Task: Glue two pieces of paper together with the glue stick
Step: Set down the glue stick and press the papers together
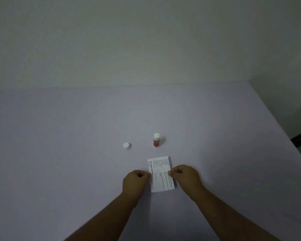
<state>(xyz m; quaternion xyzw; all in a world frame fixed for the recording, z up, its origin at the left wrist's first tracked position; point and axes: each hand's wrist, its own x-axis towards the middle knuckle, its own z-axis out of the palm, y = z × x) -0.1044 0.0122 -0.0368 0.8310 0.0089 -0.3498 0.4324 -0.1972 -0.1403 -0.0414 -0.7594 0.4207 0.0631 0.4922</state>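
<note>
A small white printed paper (pixel 160 173) lies on the pale table (pixel 76 153), its text running sideways. My left hand (pixel 135 181) pinches its left edge with curled fingers. At the right edge, my right hand (pixel 184 176) pinches the paper too. Whether a second sheet lies under it I cannot tell. A red glue stick (pixel 156 140) with a white top stands upright just beyond the paper. Its white cap (pixel 126 145) sits apart, to the left of the stick.
The table's right edge (pixel 285 136) runs diagonally near the frame's right side, with a dark floor beyond. A plain wall (pixel 146 40) rises behind the table's far edge.
</note>
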